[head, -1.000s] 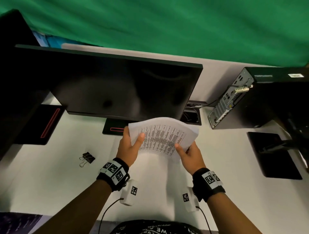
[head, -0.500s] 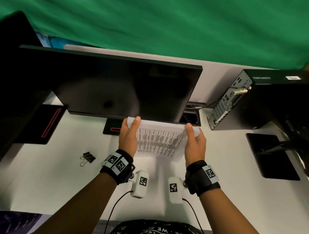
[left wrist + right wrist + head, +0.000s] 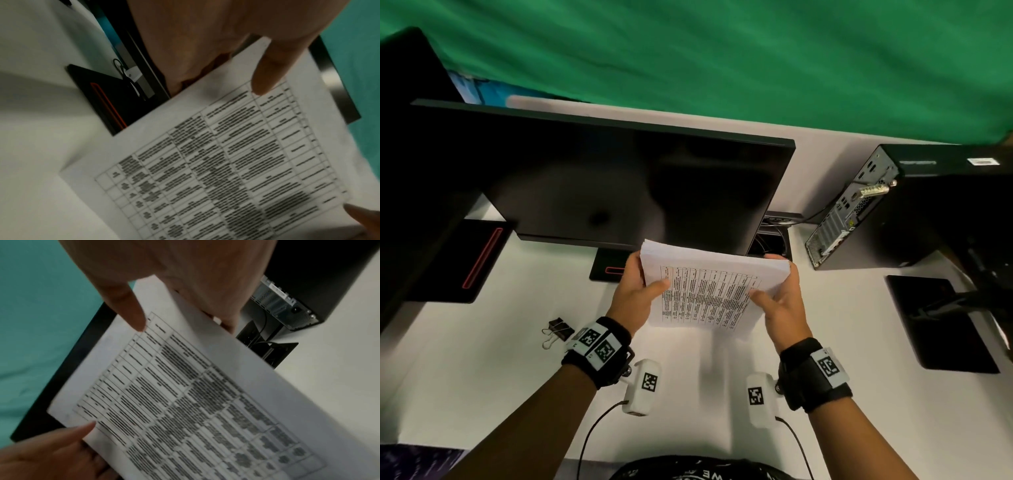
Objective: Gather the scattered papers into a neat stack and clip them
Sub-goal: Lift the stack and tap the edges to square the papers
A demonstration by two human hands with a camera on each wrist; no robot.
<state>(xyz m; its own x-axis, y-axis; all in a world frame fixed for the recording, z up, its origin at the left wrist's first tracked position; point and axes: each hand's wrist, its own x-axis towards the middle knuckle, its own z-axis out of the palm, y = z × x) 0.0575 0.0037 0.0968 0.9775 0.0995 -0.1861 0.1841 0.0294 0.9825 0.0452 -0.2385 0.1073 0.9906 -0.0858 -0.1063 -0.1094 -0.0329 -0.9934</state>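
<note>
A stack of white papers [image 3: 709, 291] with a printed table on top is held up off the white desk, in front of the monitor. My left hand [image 3: 637, 291] grips its left edge, thumb on the top sheet and fingers behind. On the opposite edge my right hand [image 3: 779, 294] holds it the same way. The left wrist view shows the papers [image 3: 226, 154] under the left thumb [image 3: 267, 73]. The papers [image 3: 185, 394] in the right wrist view are pinched by the right thumb [image 3: 127, 309]. A black binder clip [image 3: 557, 330] lies on the desk to the left of my left wrist.
A dark monitor [image 3: 619, 185] stands right behind the papers, its base [image 3: 607, 270] beneath. A black computer tower [image 3: 893, 209] stands at the right with a black pad [image 3: 938, 322] in front of it. Another black stand [image 3: 472, 260] sits at the left.
The stack has lifted off the desk and tilted towards me. Both hands shifted from flat against its side edges to gripping it with thumbs on the top sheet.
</note>
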